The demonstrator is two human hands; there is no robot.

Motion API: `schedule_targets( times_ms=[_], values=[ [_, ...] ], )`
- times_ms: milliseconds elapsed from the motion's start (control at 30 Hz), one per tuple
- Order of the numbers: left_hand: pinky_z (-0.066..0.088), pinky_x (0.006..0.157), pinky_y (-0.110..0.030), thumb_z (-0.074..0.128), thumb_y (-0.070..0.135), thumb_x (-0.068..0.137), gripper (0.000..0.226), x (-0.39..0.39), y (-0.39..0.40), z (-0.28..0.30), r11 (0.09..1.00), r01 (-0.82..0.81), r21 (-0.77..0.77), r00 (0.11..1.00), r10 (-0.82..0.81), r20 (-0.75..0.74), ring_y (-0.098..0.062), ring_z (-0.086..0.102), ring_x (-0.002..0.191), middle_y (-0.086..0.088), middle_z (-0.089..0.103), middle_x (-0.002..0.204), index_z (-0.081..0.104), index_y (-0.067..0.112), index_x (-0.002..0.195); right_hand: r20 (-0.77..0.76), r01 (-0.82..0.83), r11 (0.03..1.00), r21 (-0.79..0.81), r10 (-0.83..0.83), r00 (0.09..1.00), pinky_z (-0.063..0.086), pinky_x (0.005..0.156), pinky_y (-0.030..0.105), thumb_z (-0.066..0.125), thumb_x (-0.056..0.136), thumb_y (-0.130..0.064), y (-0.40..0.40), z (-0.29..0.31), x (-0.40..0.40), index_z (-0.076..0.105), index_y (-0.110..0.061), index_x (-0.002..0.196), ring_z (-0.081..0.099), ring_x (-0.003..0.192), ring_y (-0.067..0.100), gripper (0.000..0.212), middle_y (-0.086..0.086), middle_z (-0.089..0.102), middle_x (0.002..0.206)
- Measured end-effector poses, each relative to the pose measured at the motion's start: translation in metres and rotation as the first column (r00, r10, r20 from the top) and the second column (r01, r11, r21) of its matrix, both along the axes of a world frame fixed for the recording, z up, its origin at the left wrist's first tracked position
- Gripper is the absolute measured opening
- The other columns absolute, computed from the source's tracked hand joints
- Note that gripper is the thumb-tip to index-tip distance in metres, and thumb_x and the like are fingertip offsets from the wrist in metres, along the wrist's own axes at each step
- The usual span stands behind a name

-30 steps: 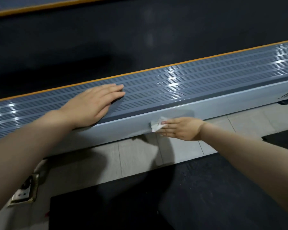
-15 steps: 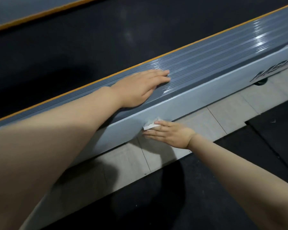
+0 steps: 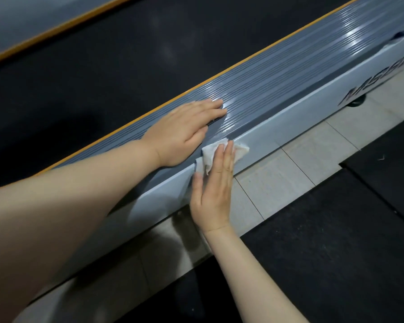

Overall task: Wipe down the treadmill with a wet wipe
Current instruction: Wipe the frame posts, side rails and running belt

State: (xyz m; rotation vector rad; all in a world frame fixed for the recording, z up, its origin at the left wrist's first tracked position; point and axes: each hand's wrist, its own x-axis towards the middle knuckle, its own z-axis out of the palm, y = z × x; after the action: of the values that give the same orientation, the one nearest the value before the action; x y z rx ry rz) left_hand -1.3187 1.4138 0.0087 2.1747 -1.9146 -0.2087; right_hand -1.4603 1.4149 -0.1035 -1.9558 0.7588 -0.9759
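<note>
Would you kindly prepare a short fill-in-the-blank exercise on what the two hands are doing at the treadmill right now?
1. The right hand presses a white ____ against the treadmill's side panel.
2. The left hand rests flat on the ribbed grey ____ beside the belt.
3. A thin stripe of ____ colour runs between the rail and the belt.
4. The floor beneath the treadmill is laid with pale ____.

Missing words: wipe; rail; orange; tiles
</note>
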Motion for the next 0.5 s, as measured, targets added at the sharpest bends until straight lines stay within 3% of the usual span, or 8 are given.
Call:
schedule_targets(
  times_ms=[67,133,200,267,333,400,433,500],
  values=[
    [0.007,0.119,-0.019,0.033,0.019,0.099,0.052,0.0,-0.001,0.0,1.0,0.008,-0.001,1.0,-0.008,-0.004,-0.006,0.02,0.147,0.006,0.029,0.159,0.037,0.023,0.151,0.007,0.076,0.988,0.135,-0.078,0.997,0.004,0.123,0.033,0.033,0.102,-0.035,-0.003,0.008,0.005,-0.004,-0.011,0.155,-0.007,0.151,0.019,0.069,0.002,-0.01,0.163],
    [0.009,0.121,-0.023,0.033,0.019,0.099,0.052,0.0,0.0,-0.001,1.0,0.014,0.003,1.0,-0.014,-0.001,-0.006,0.019,0.147,0.007,0.029,0.159,0.037,0.024,0.151,0.005,0.163,0.876,0.453,-0.185,0.983,0.009,0.118,0.02,0.03,0.102,-0.041,-0.002,0.008,0.012,-0.007,-0.014,0.156,0.003,0.15,0.015,0.07,0.001,-0.001,0.163],
    [0.01,0.121,-0.025,0.033,0.019,0.099,0.052,0.002,-0.001,-0.001,1.0,0.009,0.002,1.0,-0.009,-0.001,-0.005,0.019,0.148,0.008,0.029,0.159,0.037,0.025,0.15,-0.053,0.213,0.454,0.865,-0.339,0.939,0.022,0.111,0.025,0.026,0.102,-0.052,-0.008,0.005,0.025,0.008,-0.022,0.156,0.029,0.139,0.018,0.064,0.0,0.028,0.154],
    [0.012,0.122,-0.028,0.034,0.019,0.098,0.053,0.003,-0.001,-0.001,1.0,0.011,0.006,1.0,-0.011,-0.005,-0.006,0.02,0.148,0.008,0.029,0.159,0.037,0.025,0.15,-0.145,0.208,0.1,0.973,-0.435,0.889,0.028,0.114,0.041,0.024,0.091,-0.07,-0.022,0.006,0.035,0.026,-0.034,0.149,0.04,0.133,0.023,0.069,0.0,0.043,0.146],
    [0.012,0.122,-0.028,0.034,0.019,0.098,0.053,0.004,-0.001,-0.001,1.0,0.017,0.011,1.0,-0.017,-0.002,-0.007,0.02,0.148,0.008,0.028,0.159,0.036,0.025,0.15,-0.126,0.233,0.18,0.956,-0.466,0.876,0.027,0.115,0.048,0.023,0.081,-0.078,-0.039,0.018,0.037,0.027,-0.035,0.148,0.039,0.136,0.025,0.079,-0.001,0.042,0.148],
    [0.011,0.122,-0.027,0.033,0.021,0.098,0.053,0.004,0.0,0.0,1.0,0.026,0.011,1.0,-0.026,-0.005,-0.006,0.018,0.148,0.008,0.027,0.16,0.035,0.025,0.151,0.026,0.268,0.51,0.818,-0.497,0.867,0.017,0.119,0.039,0.024,0.092,-0.068,-0.052,0.034,0.042,0.013,-0.031,0.154,0.023,0.145,0.019,0.073,-0.001,0.022,0.159],
    [0.011,0.122,-0.027,0.032,0.022,0.098,0.053,0.003,0.0,0.0,0.999,0.03,0.012,0.999,-0.03,-0.01,-0.006,0.017,0.148,0.008,0.027,0.16,0.035,0.025,0.151,0.087,0.268,0.593,0.759,-0.501,0.861,0.013,0.118,0.032,0.025,0.098,-0.06,-0.055,0.038,0.041,0.006,-0.028,0.156,0.015,0.147,0.014,0.068,-0.003,0.012,0.162],
    [0.012,0.123,-0.03,0.03,0.025,0.098,0.053,0.003,0.0,-0.001,0.999,0.031,0.008,0.999,-0.031,-0.011,-0.005,0.017,0.148,0.008,0.027,0.16,0.034,0.025,0.152,0.089,0.29,0.603,0.743,-0.518,0.851,0.017,0.116,0.03,0.029,0.099,-0.056,-0.054,0.029,0.039,0.002,-0.028,0.155,0.019,0.145,0.011,0.068,-0.004,0.012,0.162]
  ],
)
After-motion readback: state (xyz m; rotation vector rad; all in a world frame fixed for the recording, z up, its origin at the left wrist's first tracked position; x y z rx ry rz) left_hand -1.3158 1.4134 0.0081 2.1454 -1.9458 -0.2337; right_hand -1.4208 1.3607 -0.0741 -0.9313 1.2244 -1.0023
